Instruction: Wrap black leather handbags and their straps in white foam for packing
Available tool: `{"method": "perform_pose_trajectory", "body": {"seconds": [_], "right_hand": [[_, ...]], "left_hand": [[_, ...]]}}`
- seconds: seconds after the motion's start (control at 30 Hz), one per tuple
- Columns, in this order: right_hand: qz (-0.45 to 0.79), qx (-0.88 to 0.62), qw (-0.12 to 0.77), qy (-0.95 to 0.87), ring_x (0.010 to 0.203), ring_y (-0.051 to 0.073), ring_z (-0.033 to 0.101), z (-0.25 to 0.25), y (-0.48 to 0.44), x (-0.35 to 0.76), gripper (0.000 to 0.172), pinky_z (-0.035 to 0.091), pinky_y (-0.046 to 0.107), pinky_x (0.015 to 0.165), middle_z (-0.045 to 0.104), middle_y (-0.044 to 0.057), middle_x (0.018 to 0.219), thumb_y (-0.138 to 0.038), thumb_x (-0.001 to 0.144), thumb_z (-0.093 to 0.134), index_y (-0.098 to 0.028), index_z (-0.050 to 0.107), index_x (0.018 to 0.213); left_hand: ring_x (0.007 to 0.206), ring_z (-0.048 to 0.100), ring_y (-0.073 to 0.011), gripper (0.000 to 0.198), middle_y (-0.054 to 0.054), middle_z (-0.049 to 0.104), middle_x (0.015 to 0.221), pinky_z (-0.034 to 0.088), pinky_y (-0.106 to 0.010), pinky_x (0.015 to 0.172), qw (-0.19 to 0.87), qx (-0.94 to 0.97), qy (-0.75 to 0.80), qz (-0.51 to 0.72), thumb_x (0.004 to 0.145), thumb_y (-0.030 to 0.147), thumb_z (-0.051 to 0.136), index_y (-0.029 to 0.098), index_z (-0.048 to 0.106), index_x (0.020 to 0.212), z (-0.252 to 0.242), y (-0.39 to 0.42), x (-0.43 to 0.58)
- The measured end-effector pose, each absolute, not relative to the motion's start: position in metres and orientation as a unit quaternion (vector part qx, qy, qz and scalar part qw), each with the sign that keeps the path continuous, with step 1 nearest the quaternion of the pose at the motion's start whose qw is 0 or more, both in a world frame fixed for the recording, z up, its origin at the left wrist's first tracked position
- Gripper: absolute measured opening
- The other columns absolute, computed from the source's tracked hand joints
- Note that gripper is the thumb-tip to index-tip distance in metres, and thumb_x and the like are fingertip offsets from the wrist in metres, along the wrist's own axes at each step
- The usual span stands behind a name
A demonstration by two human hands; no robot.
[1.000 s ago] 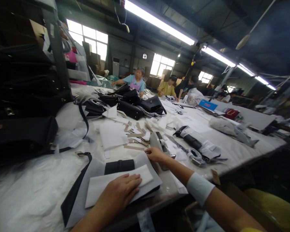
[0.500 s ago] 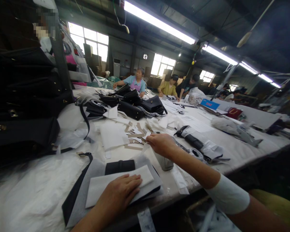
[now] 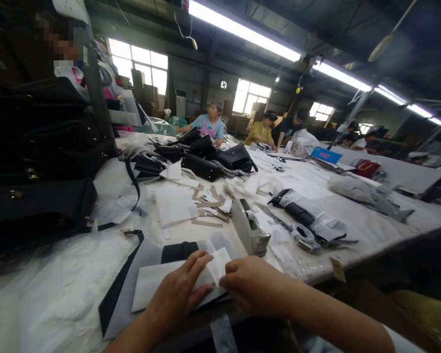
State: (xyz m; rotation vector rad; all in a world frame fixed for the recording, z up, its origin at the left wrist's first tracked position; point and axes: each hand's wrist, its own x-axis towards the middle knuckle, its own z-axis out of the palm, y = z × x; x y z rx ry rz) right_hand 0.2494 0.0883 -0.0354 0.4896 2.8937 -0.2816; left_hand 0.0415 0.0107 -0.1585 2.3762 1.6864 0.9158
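Note:
A folded white foam sheet [image 3: 158, 279] lies over a black bag piece [image 3: 180, 251] with grey wrapping beneath, at the table's near edge. My left hand [image 3: 183, 284] rests on the sheet, fingers bent and a little apart, thumb toward the right. Close beside it, my right hand [image 3: 250, 283] has its fingers pinched together at the sheet's right end, where the foam creases upward. Its fingertips partly hide what they grip. Just behind the right hand stands a grey tape dispenser [image 3: 248, 228].
Cardboard and paper strips [image 3: 209, 206] lie beyond the sheet. Black bags [image 3: 202, 162] are heaped farther back, and more bags [image 3: 33, 196] are stacked at the left. A wrapped strap bundle [image 3: 305, 215] lies right. Several people sit or stand across the table.
My right hand has come down and nearer from beside the strips to the sheet's right end, uncovering the tape dispenser. My left hand's fingers have bent, and the sheet's right end has lifted.

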Motion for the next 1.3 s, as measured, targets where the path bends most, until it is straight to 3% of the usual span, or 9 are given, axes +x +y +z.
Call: {"method": "perform_pose_trajectory", "body": {"seconds": [0.13, 0.23, 0.33, 0.5, 0.67, 0.73, 0.8, 0.93, 1.3], "right_hand": [[-0.311, 0.152, 0.060, 0.936, 0.074, 0.015, 0.070, -0.037, 0.116, 0.238, 0.034, 0.049, 0.020, 0.067, 0.075, 0.003, 0.081, -0.039, 0.099, 0.049, -0.017, 0.075, 0.097], [-0.238, 0.208, -0.026, 0.948, 0.094, 0.018, 0.070, -0.051, 0.153, 0.209, 0.036, 0.049, 0.023, 0.085, 0.075, 0.008, 0.103, -0.034, 0.102, 0.044, -0.014, 0.071, 0.113], [-0.165, 0.191, 0.014, 0.967, 0.115, 0.025, 0.062, -0.078, 0.180, 0.175, 0.036, 0.045, 0.032, 0.097, 0.067, 0.012, 0.126, -0.032, 0.098, 0.052, -0.016, 0.064, 0.128], [-0.152, 0.150, 0.102, 0.972, 0.104, 0.027, 0.068, -0.110, 0.196, 0.159, 0.026, 0.043, 0.041, 0.099, 0.075, 0.010, 0.106, -0.030, 0.096, 0.056, -0.020, 0.072, 0.114], [-0.147, 0.143, 0.110, 0.973, 0.125, 0.029, 0.055, -0.108, 0.210, 0.180, 0.012, 0.024, 0.051, 0.113, 0.076, 0.008, 0.105, -0.022, 0.089, 0.065, -0.021, 0.077, 0.091], [-0.159, 0.144, 0.101, 0.971, 0.127, 0.028, 0.053, -0.106, 0.213, 0.185, 0.013, 0.026, 0.048, 0.114, 0.075, 0.006, 0.111, -0.021, 0.089, 0.064, -0.022, 0.077, 0.091], [-0.175, 0.158, 0.086, 0.968, 0.122, 0.025, 0.058, -0.105, 0.213, 0.184, 0.023, 0.036, 0.041, 0.109, 0.072, 0.006, 0.119, -0.022, 0.094, 0.056, -0.021, 0.074, 0.107], [-0.256, 0.158, 0.061, 0.952, 0.117, 0.021, 0.062, -0.110, 0.204, 0.173, 0.044, 0.045, 0.028, 0.100, 0.066, 0.008, 0.130, -0.031, 0.100, 0.047, -0.018, 0.051, 0.142], [-0.192, 0.161, 0.147, 0.957, 0.109, 0.027, 0.066, -0.107, 0.213, 0.177, 0.031, 0.034, 0.042, 0.106, 0.075, 0.008, 0.110, -0.034, 0.090, 0.067, -0.022, 0.070, 0.119]], "left_hand": [[0.119, 0.062, -0.0218, 0.041, -0.004, 0.060, 0.138, 0.056, -0.034, 0.096, 0.029, 0.827, 0.500, 0.256, 0.093, 0.018, 0.056, 0.026, 0.054, 0.133, -0.153, 0.013, 0.041], [0.119, 0.061, -0.0210, 0.043, -0.002, 0.065, 0.133, 0.055, -0.033, 0.098, 0.025, 0.840, 0.486, 0.240, 0.091, 0.014, 0.055, 0.024, 0.055, 0.134, -0.149, 0.015, 0.042], [0.116, 0.062, -0.0211, 0.042, -0.003, 0.065, 0.133, 0.056, -0.033, 0.097, 0.010, 0.841, 0.487, 0.235, 0.090, 0.014, 0.056, 0.021, 0.057, 0.132, -0.149, 0.015, 0.043], [0.113, 0.064, -0.0212, 0.041, -0.004, 0.066, 0.131, 0.056, -0.033, 0.096, -0.010, 0.841, 0.491, 0.228, 0.089, 0.015, 0.058, 0.019, 0.058, 0.130, -0.151, 0.016, 0.043], [0.113, 0.064, -0.0200, 0.047, -0.004, 0.063, 0.135, 0.057, -0.031, 0.094, -0.009, 0.835, 0.494, 0.241, 0.086, 0.014, 0.059, 0.020, 0.055, 0.133, -0.154, 0.017, 0.043], [0.111, 0.065, -0.0194, 0.045, -0.003, 0.064, 0.134, 0.058, -0.031, 0.092, -0.011, 0.836, 0.488, 0.251, 0.087, 0.014, 0.058, 0.021, 0.055, 0.132, -0.154, 0.018, 0.043], [0.108, 0.066, -0.0192, 0.043, -0.003, 0.067, 0.130, 0.058, -0.030, 0.091, -0.018, 0.840, 0.479, 0.253, 0.087, 0.014, 0.058, 0.020, 0.056, 0.130, -0.154, 0.019, 0.043], [0.107, 0.067, -0.0190, 0.043, -0.002, 0.066, 0.131, 0.058, -0.030, 0.091, -0.028, 0.844, 0.476, 0.245, 0.088, 0.012, 0.056, 0.020, 0.056, 0.130, -0.155, 0.020, 0.044], [0.108, 0.068, -0.0209, 0.041, -0.004, 0.061, 0.137, 0.061, -0.031, 0.087, -0.039, 0.829, 0.495, 0.258, 0.095, 0.030, 0.057, 0.020, 0.053, 0.134, -0.160, 0.018, 0.044]]}}
